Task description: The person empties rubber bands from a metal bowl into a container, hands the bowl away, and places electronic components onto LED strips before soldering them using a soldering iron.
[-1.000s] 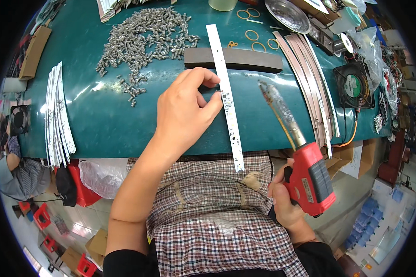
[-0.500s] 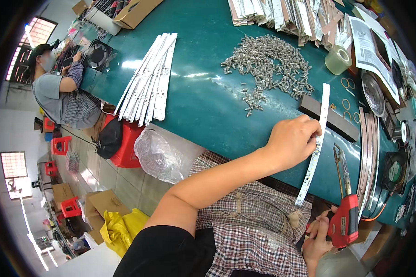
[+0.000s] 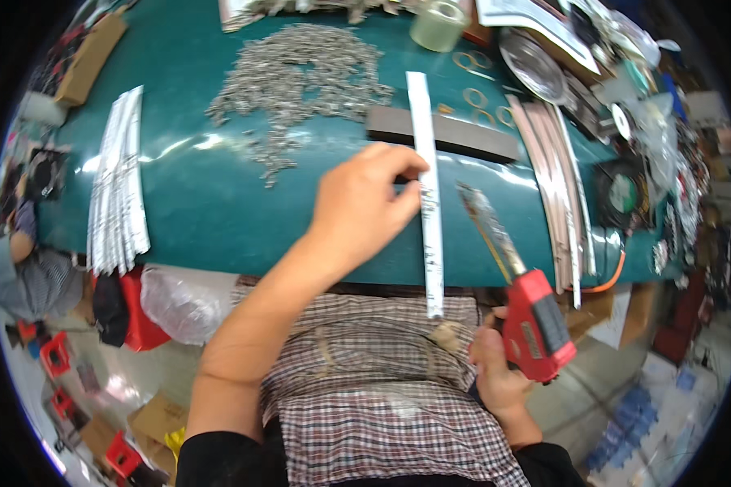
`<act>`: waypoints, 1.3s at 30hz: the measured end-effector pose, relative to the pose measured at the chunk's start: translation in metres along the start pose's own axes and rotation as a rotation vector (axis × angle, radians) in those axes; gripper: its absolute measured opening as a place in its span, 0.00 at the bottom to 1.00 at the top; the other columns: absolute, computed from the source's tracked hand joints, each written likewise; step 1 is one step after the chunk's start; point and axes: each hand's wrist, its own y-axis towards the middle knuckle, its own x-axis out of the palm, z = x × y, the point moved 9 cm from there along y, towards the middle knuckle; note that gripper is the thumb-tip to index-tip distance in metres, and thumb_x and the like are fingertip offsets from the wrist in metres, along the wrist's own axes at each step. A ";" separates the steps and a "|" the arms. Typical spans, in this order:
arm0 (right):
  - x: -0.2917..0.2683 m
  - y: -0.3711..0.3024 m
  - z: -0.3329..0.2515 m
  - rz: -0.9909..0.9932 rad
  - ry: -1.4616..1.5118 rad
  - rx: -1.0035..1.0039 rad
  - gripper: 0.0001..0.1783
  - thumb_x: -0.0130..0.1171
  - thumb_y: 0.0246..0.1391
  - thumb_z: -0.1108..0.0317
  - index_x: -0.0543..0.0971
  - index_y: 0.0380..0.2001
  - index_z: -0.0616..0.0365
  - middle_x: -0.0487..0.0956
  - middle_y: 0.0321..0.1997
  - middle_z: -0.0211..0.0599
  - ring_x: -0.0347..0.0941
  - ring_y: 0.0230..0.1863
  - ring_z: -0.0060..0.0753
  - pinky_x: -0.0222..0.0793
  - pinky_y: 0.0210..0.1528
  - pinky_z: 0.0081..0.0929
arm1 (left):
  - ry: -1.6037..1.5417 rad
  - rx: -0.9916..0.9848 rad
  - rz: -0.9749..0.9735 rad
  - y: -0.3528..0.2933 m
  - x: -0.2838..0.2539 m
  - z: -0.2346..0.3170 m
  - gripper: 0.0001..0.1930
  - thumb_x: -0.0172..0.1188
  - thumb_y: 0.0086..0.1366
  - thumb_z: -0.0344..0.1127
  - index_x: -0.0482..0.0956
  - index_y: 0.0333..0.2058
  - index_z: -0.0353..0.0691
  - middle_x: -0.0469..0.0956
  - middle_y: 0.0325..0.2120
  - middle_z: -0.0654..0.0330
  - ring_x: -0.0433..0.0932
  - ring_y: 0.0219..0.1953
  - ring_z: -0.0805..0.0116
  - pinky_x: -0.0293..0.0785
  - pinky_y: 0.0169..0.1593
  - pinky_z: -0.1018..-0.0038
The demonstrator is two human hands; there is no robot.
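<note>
My left hand pinches the edge of a long, narrow white circuit-board strip between thumb and fingers. The strip's far part crosses over a dark rectangular bar on the green table; its near end reaches the table edge above my checked apron. My right hand grips a red soldering gun with a metal barrel and a thin brass-coloured tube. The gun's tip points away from me, to the right of the strip and apart from it. Motion blurs small details on the strip.
Small metal parts are heaped on the green table. White strips lie in a stack at left, brownish strips at right. Also at right are a tape roll, a metal dish and a fan. Another person sits far left.
The view has swung to the right, shifting the scene leftward. My left hand still pinches the strip, which now appears more upright in the picture. The soldering gun stays in my right hand.
</note>
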 end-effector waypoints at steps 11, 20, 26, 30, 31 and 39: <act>0.008 0.009 -0.005 -0.128 -0.098 -0.001 0.07 0.53 0.62 0.70 0.70 0.37 0.64 0.71 0.23 0.32 0.65 0.18 0.18 0.63 0.22 0.18 | 0.000 -0.021 -0.091 0.008 0.010 0.003 0.11 0.62 0.57 0.25 0.82 0.40 0.40 0.80 0.32 0.64 0.69 0.20 0.81 0.66 0.26 0.83; 0.016 0.015 0.001 -0.146 -0.110 -0.048 0.06 0.53 0.62 0.70 0.70 0.32 0.60 0.69 0.23 0.29 0.63 0.17 0.15 0.60 0.20 0.16 | -0.010 -0.027 -0.092 0.008 0.010 0.001 0.11 0.62 0.57 0.25 0.82 0.40 0.40 0.80 0.30 0.65 0.66 0.20 0.82 0.65 0.25 0.84; 0.016 0.013 0.014 -0.179 -0.055 0.037 0.07 0.57 0.57 0.77 0.75 0.40 0.61 0.74 0.33 0.32 0.70 0.34 0.25 0.67 0.37 0.27 | 0.012 -0.008 -0.073 0.007 0.009 0.002 0.11 0.62 0.56 0.26 0.83 0.40 0.41 0.80 0.29 0.65 0.67 0.20 0.82 0.65 0.25 0.83; 0.017 0.012 0.017 -0.173 -0.048 0.062 0.09 0.57 0.58 0.77 0.74 0.42 0.61 0.74 0.33 0.32 0.70 0.34 0.25 0.67 0.38 0.27 | 0.011 0.008 -0.056 0.007 0.009 0.003 0.11 0.62 0.56 0.26 0.83 0.39 0.41 0.81 0.29 0.65 0.67 0.19 0.81 0.65 0.25 0.83; 0.017 0.013 0.016 -0.162 -0.037 0.048 0.08 0.57 0.58 0.77 0.74 0.42 0.61 0.74 0.33 0.32 0.70 0.34 0.25 0.67 0.38 0.27 | 0.010 0.006 -0.056 0.007 0.009 0.002 0.11 0.62 0.56 0.26 0.83 0.39 0.41 0.81 0.29 0.65 0.67 0.19 0.81 0.65 0.25 0.83; 0.019 0.017 0.009 -0.167 -0.124 0.044 0.04 0.56 0.59 0.72 0.73 0.34 0.61 0.72 0.26 0.32 0.68 0.24 0.22 0.65 0.28 0.22 | 0.037 0.013 -0.051 0.006 0.009 0.001 0.10 0.62 0.56 0.26 0.83 0.39 0.41 0.80 0.29 0.66 0.67 0.19 0.81 0.65 0.25 0.83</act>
